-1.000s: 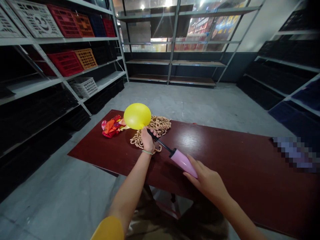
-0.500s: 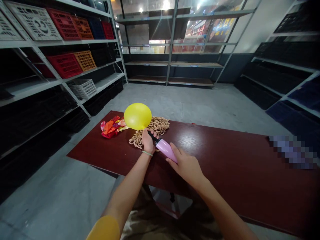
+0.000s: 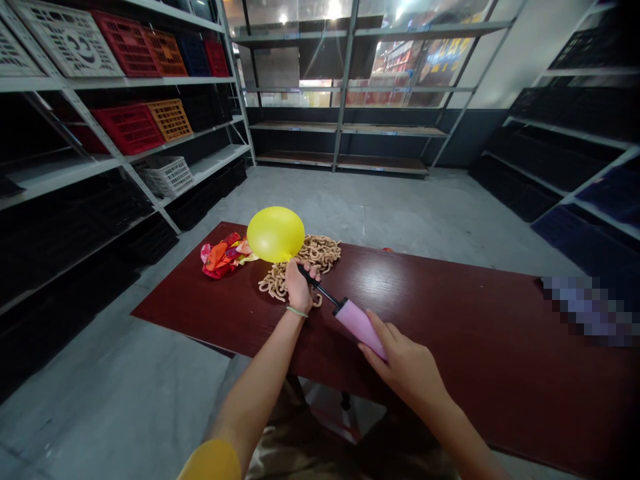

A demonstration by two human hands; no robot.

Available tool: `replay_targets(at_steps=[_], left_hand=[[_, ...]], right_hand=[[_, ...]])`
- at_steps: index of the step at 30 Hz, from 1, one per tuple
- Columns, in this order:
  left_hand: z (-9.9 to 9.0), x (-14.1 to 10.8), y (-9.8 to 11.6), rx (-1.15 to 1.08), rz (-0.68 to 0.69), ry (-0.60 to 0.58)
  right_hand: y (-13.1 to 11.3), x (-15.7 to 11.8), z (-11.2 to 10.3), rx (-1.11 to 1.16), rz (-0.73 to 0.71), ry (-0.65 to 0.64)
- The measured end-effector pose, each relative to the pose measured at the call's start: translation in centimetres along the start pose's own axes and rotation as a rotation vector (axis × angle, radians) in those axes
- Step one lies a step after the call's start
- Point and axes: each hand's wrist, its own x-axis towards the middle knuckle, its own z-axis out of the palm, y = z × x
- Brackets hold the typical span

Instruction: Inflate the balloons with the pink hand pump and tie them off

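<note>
A yellow balloon (image 3: 276,233), round and inflated, sits at the black end of a hand pump (image 3: 359,325). My left hand (image 3: 300,285) is closed around that black end and the balloon's neck. Closed on the pump's pink barrel is my right hand (image 3: 407,363), lower and to the right. A thin black rod shows between the barrel and the black end. Beige curled pieces (image 3: 320,252) lie in a pile behind and beside my left hand. Left of them is a heap of red, orange and pink uninflated balloons (image 3: 220,257).
The dark red table (image 3: 450,313) stretches to the right, with a blurred purple item (image 3: 585,307) at its far right. Metal shelves with crates (image 3: 127,50) stand at the left; more shelving (image 3: 345,127) stands ahead and at the right.
My right hand has pulled the pink barrel down and to the right, away from my left hand, exposing the rod. The balloon looks slightly larger.
</note>
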Motion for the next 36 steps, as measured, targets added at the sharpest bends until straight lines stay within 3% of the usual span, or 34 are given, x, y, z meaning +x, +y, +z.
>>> replay_targets(at_steps=[4,7,17,20,29,36], left_hand=[[0.3,-0.6,0.2,0.016,-0.014,-0.015],[0.1,-0.6,0.1,0.014,0.0,-0.021],[-0.6,0.8,0.6,-0.006,0.007,0.032],[-0.6,1.0,0.9,-0.029,0.018,0.051],[-0.4,0.2,0.8,-0.064,-0.048,0.022],[-0.8,0.7,0.6,-0.022,-0.002,0.017]], right_hand=[[-2.6,3.6,0.3,0.012,0.03,-0.028],[-3.3,4.7,0.7,0.037,0.022,-0.033],[0.6,-0.8,0.7,0.042,-0.047,0.013],[0.3,-0.4,0.3,0.02,-0.017,-0.009],[-4.2,4.9,-0.2,0.054,0.05,-0.075],[-1.2,1.9,0.6,0.114,-0.003,-0.05]])
